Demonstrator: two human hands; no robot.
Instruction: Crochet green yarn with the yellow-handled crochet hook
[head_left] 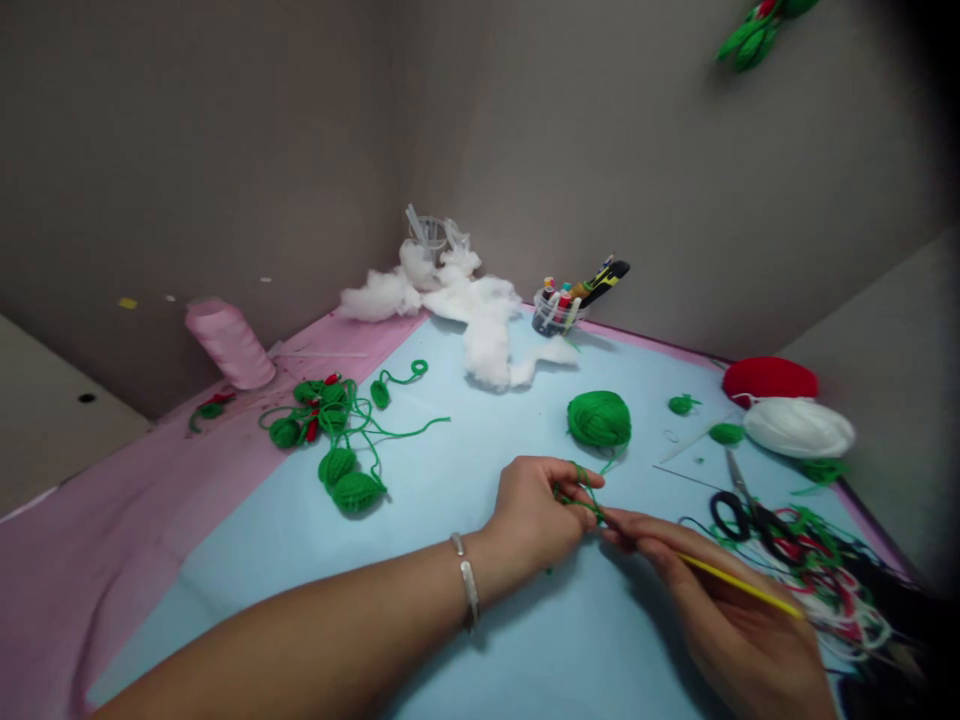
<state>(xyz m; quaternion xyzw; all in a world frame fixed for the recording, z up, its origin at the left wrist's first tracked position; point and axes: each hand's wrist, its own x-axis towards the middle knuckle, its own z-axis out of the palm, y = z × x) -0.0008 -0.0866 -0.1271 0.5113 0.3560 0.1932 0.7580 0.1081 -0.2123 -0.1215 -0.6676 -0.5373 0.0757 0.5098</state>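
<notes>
My left hand (532, 515), with a silver bangle on the wrist, has green yarn (581, 495) looped around its fingers. My right hand (727, 630) grips a slim yellow crochet hook (739, 585), and its fingertips meet the yarn by my left fingers. The hook's tip is hidden among the fingers. A strand appears to run from there up to a green yarn ball (599, 420), which lies just beyond my left hand. To the left, several crocheted green leaves (352, 490) lie tangled in loose green strands.
Black-handled scissors (742, 515) rest on tangled multicoloured yarn scraps (825, 570) at right, beyond red (769, 380) and white (799, 427) yarn balls. Cotton stuffing (487, 330), a tool holder (559, 310) and a pink thread cone (230, 343) line the back, against grey walls (187, 150).
</notes>
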